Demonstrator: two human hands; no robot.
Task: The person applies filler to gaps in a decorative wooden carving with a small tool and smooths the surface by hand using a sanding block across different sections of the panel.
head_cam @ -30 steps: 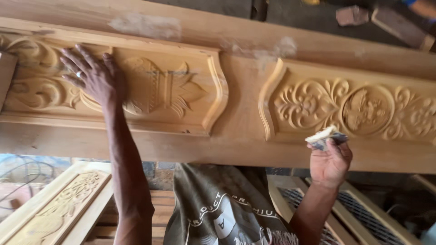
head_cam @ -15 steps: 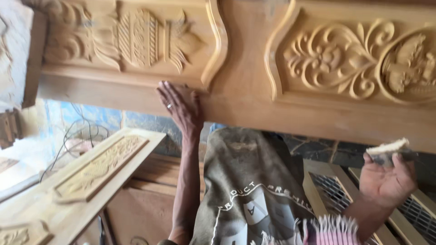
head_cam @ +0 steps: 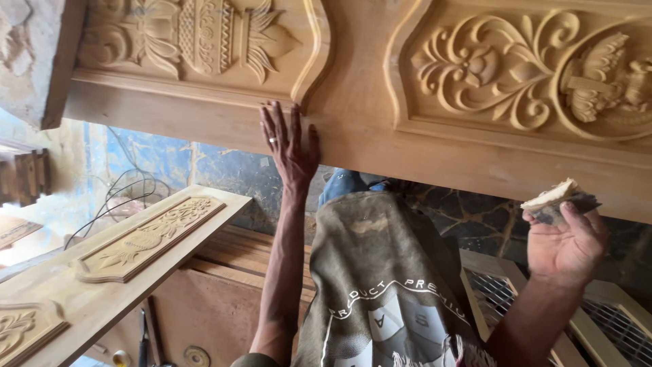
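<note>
Pressing flat and open on the door's [head_cam: 353,136] lower rail at 12 o'clock, the left hand [head_cam: 288,144] steadies it. The right hand [head_cam: 564,241], at 3 o'clock, grips folded sandpaper [head_cam: 558,198] just below the rail. If that brace slips, the door could shift; careless rubbing might blunt the carving [head_cam: 516,68].

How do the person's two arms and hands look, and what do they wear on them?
Both forearms are bare, with no sleeves, gloves or wristwatch in view. The left hand wears a thin, light metal ring on one finger. The right hand shows no ring or other item. Both arms are lean.
</note>
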